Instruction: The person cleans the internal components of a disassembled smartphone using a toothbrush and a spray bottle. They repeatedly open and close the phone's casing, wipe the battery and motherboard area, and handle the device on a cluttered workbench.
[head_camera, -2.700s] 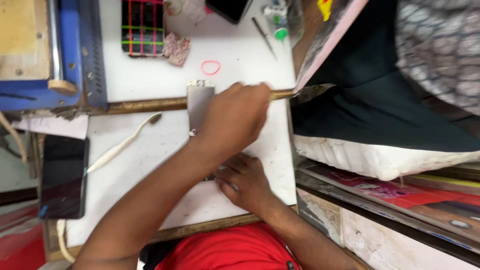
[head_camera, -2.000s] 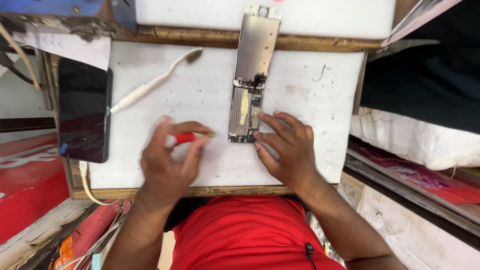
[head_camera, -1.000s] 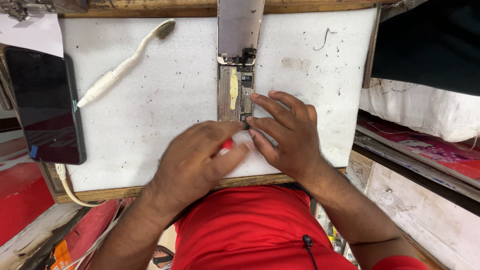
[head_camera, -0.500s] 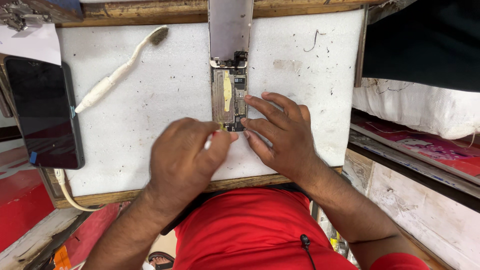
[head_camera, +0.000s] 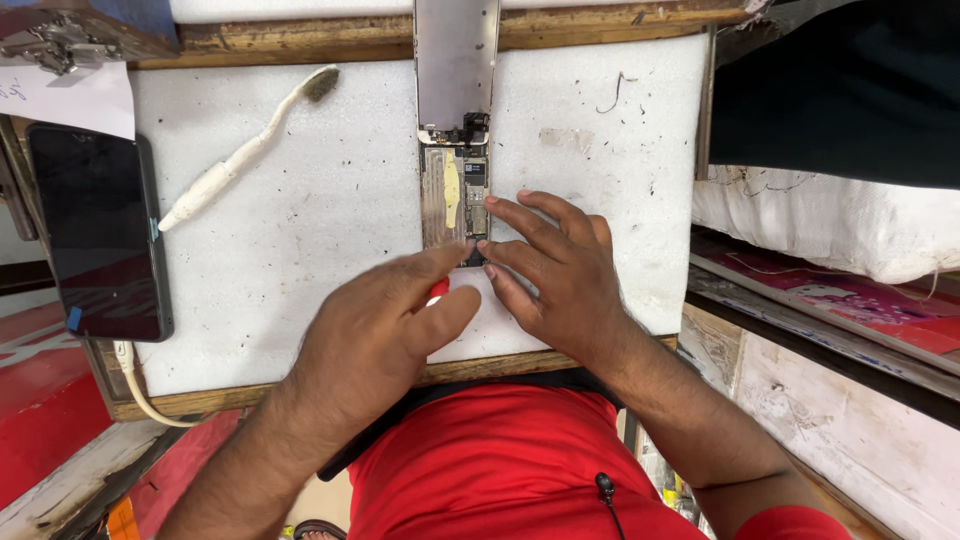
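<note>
An opened phone body (head_camera: 452, 200) lies on a white foam pad (head_camera: 300, 250), its circuit board and gold strip exposed. Its grey screen plate (head_camera: 456, 60) is folded away toward the far edge. My left hand (head_camera: 375, 335) is closed around a small red-handled tool (head_camera: 438, 290), with the tip at the near end of the phone body. My right hand (head_camera: 555, 265) rests flat on the pad, its fingertips pressing the right side and lower end of the phone body.
A white toothbrush (head_camera: 235, 160) lies on the pad to the left. A black phone (head_camera: 98, 230) sits at the left edge with a white cable (head_camera: 140, 395) hanging below. A white sack (head_camera: 820, 215) and boards are on the right.
My left hand came back with the red-handled tool and brought its tip to the near end of the phone body. My right hand settled its fingertips against the phone.
</note>
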